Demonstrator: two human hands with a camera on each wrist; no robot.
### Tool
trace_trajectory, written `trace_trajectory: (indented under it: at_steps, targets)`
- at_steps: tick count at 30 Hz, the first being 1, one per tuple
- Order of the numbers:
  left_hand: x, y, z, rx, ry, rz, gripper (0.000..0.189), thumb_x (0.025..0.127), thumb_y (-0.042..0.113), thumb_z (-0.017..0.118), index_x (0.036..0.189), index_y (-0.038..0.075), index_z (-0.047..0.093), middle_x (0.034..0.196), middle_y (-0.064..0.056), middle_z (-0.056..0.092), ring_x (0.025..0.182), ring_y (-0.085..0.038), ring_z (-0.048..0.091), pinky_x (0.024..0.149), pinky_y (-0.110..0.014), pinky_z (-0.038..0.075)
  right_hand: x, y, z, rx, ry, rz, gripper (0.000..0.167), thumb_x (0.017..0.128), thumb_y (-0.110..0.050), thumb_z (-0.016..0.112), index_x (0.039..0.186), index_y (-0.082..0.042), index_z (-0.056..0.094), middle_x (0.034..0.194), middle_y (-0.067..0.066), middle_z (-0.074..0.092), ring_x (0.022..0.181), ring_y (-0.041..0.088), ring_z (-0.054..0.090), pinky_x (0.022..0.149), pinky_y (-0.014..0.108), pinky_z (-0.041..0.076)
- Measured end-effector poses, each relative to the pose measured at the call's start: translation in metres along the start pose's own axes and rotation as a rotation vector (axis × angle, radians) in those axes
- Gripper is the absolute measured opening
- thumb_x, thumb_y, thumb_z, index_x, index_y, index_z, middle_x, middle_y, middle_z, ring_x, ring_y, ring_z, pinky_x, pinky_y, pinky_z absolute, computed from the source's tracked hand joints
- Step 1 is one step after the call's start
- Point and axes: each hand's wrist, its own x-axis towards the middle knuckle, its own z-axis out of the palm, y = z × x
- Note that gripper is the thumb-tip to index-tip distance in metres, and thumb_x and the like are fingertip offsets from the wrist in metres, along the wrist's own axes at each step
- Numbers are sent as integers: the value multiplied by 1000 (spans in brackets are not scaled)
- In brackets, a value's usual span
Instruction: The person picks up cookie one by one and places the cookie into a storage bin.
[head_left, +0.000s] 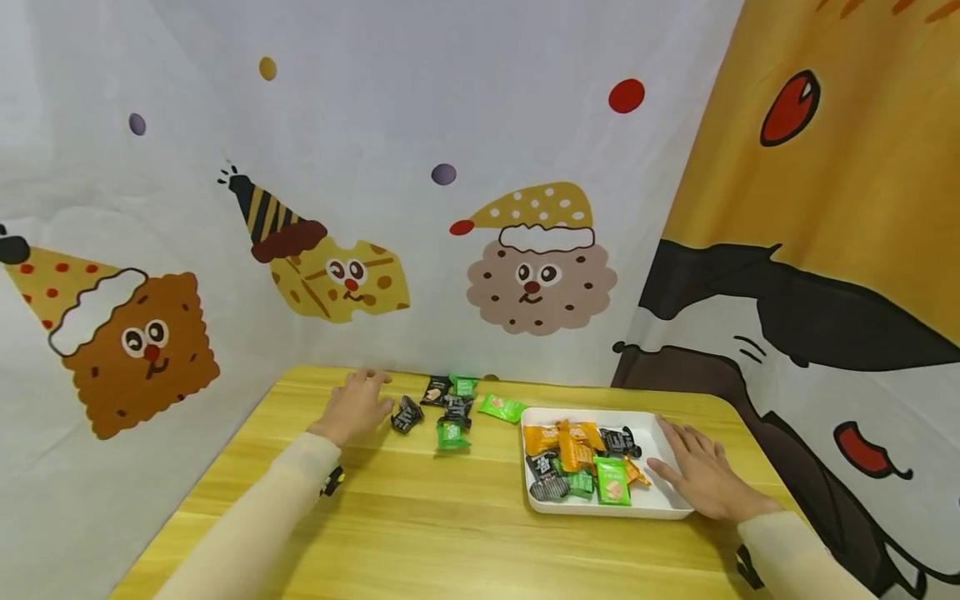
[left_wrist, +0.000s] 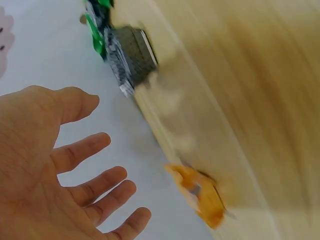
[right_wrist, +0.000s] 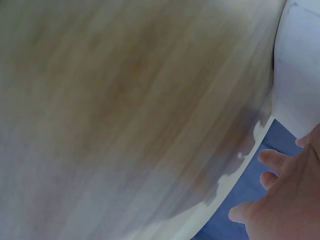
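My left hand (head_left: 356, 408) is over the far left of the table, its fingers spread and nothing in them. Just right of it lies a black snack packet (head_left: 407, 415). The left wrist view shows an orange packet (left_wrist: 200, 195) beyond the fingertips, hidden in the head view, and a dark packet (left_wrist: 132, 57) past the thumb. At the right, my right hand (head_left: 708, 475) rests along the right rim of a white tray (head_left: 607, 510), fingers extended and thumb over the inside. Orange packets (head_left: 576, 446), black packets (head_left: 543, 464) and green packets (head_left: 613, 482) lie in the tray.
Between hand and tray lie more packets: a black one (head_left: 435, 390), a crumpled black one (head_left: 457, 408), and green ones, including one (head_left: 502, 407) near the tray's left corner. A printed cloth (head_left: 450, 108) hangs behind the wooden table (head_left: 420, 533).
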Motion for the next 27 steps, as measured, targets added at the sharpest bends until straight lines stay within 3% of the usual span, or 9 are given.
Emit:
trace_trajectory:
  at_steps: [8,11,15,22,27]
  targets:
    - [-6,-34,0,6,-13,-65,55,117,26,67,164,0,60,171,-39,48,157,-65,46,118,-90,45,1,0,1,-17,-7,11,95,119,-64,55,186,-8,18,178,46,35,161,77,29,122,101,20]
    - [-6,-45,1,23,-8,-71,56,116,26,69,164,-1,59,175,-41,43,159,-69,41,116,-89,48,1,0,1,-17,-7,12,95,119,-64,55,186,-8,19,178,46,35,161,76,29,122,101,20]
    - [-8,-56,0,61,-13,-68,56,114,25,71,162,-3,60,174,-43,43,156,-71,45,110,-86,55,1,-1,2,-11,-3,6,94,119,-64,55,186,-8,19,179,45,35,162,75,29,123,101,19]
    - [-14,-63,-4,32,-43,-71,55,116,25,70,161,-5,61,171,-42,48,149,-70,53,111,-83,56,0,-4,0,-8,11,-3,92,119,-62,56,185,-7,21,179,45,35,163,75,28,124,101,19]
    - [-19,-62,-2,39,-42,-67,54,115,23,70,159,-7,63,161,-41,58,137,-65,64,101,-77,63,0,-4,-1,-14,0,6,92,120,-62,55,185,-7,21,181,43,34,165,73,27,125,100,18]
